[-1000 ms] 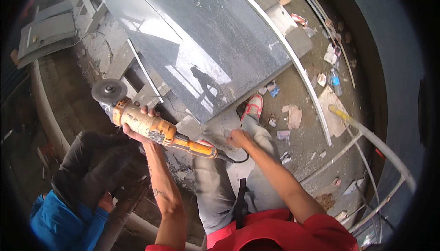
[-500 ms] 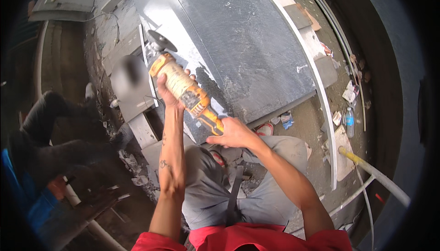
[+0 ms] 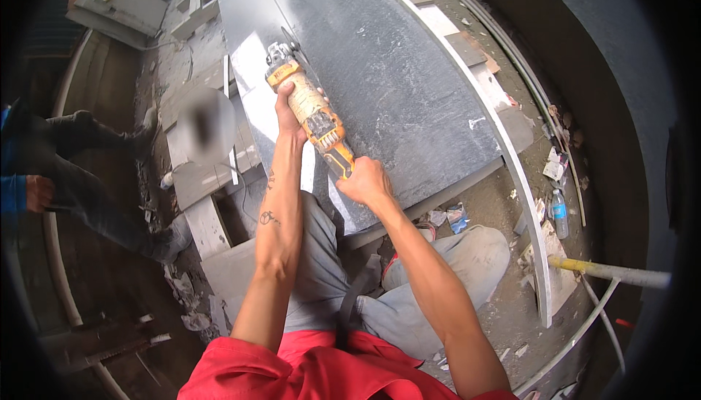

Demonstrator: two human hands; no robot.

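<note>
Both my hands hold an orange angle grinder (image 3: pixel 309 105) with tape wrapped round its worn body. My left hand (image 3: pixel 288 114) is closed round the front of the body, just behind the metal gear head. Farther back, my right hand (image 3: pixel 367 181) grips the rear handle. The cutting disc (image 3: pixel 290 38) stands nearly edge-on at a thin straight line on the large dark grey slab (image 3: pixel 416 101); whether it touches the stone I cannot tell. Bright glare lies on the slab's left part, and haze blurs its far end.
A long pale strip (image 3: pixel 504 133) curves along the slab's right side. Beyond it are a plastic bottle (image 3: pixel 559 214), litter and a yellow-ended pole (image 3: pixel 584 264). Grey boards and offcuts (image 3: pixel 209 226) lie on the left. Another person's hand (image 3: pixel 39 193) and legs show at far left.
I have moved the grinder up and slightly right; its disc has turned from a tilted view to nearly edge-on over the slab's line. The other person's arm has shifted upward.
</note>
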